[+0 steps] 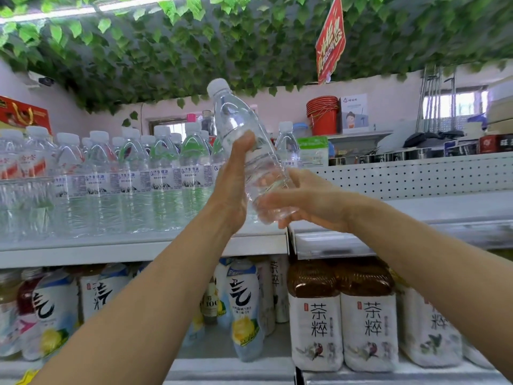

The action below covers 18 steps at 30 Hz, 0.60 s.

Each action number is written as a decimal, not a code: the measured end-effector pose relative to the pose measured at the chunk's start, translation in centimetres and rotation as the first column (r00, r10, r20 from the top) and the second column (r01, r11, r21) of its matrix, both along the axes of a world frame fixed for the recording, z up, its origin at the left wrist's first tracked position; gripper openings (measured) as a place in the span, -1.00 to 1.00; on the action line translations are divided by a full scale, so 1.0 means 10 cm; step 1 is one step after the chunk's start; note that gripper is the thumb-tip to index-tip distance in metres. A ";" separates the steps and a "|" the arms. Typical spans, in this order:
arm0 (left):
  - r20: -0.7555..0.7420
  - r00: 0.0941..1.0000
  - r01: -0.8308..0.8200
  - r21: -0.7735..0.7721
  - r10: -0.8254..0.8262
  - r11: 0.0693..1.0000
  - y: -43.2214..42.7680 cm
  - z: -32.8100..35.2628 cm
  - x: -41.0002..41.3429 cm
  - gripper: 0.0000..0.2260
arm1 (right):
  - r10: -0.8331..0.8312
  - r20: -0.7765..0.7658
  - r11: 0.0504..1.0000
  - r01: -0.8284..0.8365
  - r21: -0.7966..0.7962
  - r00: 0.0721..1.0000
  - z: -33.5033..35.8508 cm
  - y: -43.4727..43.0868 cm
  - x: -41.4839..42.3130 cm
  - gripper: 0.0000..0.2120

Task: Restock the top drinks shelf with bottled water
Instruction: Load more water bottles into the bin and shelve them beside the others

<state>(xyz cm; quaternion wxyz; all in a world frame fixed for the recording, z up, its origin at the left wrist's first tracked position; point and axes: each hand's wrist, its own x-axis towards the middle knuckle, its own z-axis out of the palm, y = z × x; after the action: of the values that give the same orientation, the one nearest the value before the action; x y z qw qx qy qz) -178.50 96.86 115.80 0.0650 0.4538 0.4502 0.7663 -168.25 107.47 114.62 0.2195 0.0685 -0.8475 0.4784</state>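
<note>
The left hand (234,176) is gripping the tilted water bottle (236,120) round its middle while the right hand (305,198) is curling round its base, above the right end of the top shelf (138,245), where setting it down tilted is probably risking toppling the packed bottle row (133,176) at left.

Both forearms raised, left grip (236,184) clasping bottle (236,118) mid-body, right grip (302,198) cupping its base.
</note>
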 end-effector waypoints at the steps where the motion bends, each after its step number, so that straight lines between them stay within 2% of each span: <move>1: 0.026 0.999 -0.022 0.010 0.022 1.000 0.00 0.07 0.01 -0.57 | -0.183 -0.081 0.974 0.192 0.122 0.980 -0.01 -0.06 0.00 -0.44; 2: 0.077 0.996 -0.041 0.027 0.038 0.999 0.00 0.14 0.02 -0.59 | -0.361 -0.193 0.888 0.400 0.228 0.912 -0.04 -0.10 -0.01 -0.36; 4: 0.198 0.979 -0.056 0.064 0.043 0.996 -0.02 0.29 0.04 -0.55 | -0.559 -0.420 0.612 0.697 0.374 0.715 -0.14 -0.16 -0.03 -0.28; 5: 0.243 0.970 -0.057 0.088 0.034 0.994 -0.04 0.35 0.05 -0.53 | -0.577 -0.486 0.520 0.754 0.402 0.657 -0.19 -0.16 -0.04 -0.26; 6: 0.271 0.962 -0.055 0.115 0.022 0.992 -0.05 0.39 0.04 -0.55 | -0.574 -0.521 0.480 0.775 0.410 0.631 -0.23 -0.16 -0.05 -0.25; 7: 0.280 0.960 -0.052 0.132 0.013 0.990 -0.06 0.42 0.03 -0.63 | -0.567 -0.525 0.484 0.772 0.412 0.635 -0.26 -0.14 -0.06 -0.23; 8: 0.275 0.961 -0.044 0.138 0.005 0.989 -0.07 0.43 0.03 -0.70 | -0.551 -0.495 0.542 0.739 0.401 0.672 -0.27 -0.12 -0.06 -0.22; 9: 0.265 0.964 -0.036 0.132 0.000 0.991 -0.07 0.43 0.02 -0.75 | -0.518 -0.434 0.648 0.669 0.364 0.737 -0.26 -0.11 -0.06 -0.20; 11: 0.234 0.972 -0.020 0.111 -0.006 0.994 -0.09 0.42 0.02 -0.83 | -0.368 -0.241 0.886 0.417 0.203 0.898 -0.19 -0.14 -0.01 -0.25; 12: 0.214 0.977 -0.004 0.104 -0.019 0.995 -0.11 0.41 0.01 -0.85 | -0.266 -0.152 0.952 0.285 0.113 0.952 -0.14 -0.11 0.01 -0.33; 14: 0.152 0.985 0.063 0.105 -0.079 0.992 -0.14 0.40 0.02 -0.87 | -0.124 -0.044 0.991 0.126 0.039 0.991 -0.04 -0.04 0.05 -0.52; 16: 0.072 0.986 0.141 0.089 -0.148 0.986 -0.17 0.39 0.03 -0.86 | -0.037 -0.006 0.999 0.037 0.038 0.999 0.02 -0.03 0.09 -0.58; 18: 0.030 0.984 0.175 0.065 -0.177 0.983 -0.19 0.41 0.03 -0.84 | -0.077 -0.043 0.994 0.080 0.073 0.996 0.01 -0.09 0.11 -0.61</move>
<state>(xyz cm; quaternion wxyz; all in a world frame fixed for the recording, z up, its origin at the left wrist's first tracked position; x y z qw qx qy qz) -178.21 94.97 119.86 0.1263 0.4798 0.3833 0.7791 -167.16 106.61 114.73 0.2523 0.0527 -0.8623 0.4359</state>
